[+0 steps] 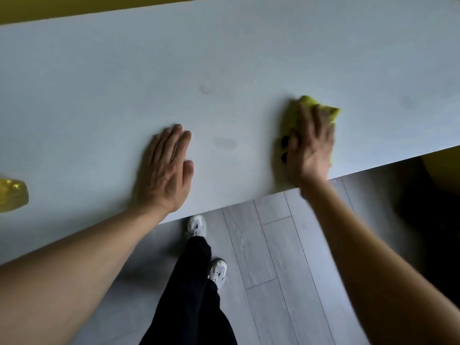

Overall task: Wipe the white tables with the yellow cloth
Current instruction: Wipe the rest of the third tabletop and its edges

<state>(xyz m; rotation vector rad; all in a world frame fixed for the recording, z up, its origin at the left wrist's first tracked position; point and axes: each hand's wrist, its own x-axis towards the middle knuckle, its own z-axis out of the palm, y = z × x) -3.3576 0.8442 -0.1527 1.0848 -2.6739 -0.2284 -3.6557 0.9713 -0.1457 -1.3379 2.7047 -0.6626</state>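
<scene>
A white table [224, 58] fills the upper part of the view. My right hand [308, 148] lies flat on the yellow cloth [307, 102] near the table's front edge, fingers straight and pressing it down; the hand is blurred. The cloth shows past the fingertips and at the hand's sides. My left hand [165, 170] rests palm down on the bare tabletop to the left, fingers straight and together, holding nothing. Faint smudges [224, 143] mark the surface between the two hands.
A yellow object [12, 194] sits on the table at the far left edge of the view, partly cut off. Below the table's front edge lies grey plank floor [286, 257], with my legs and pale shoes. A dark shape [428, 207] stands under the table at right.
</scene>
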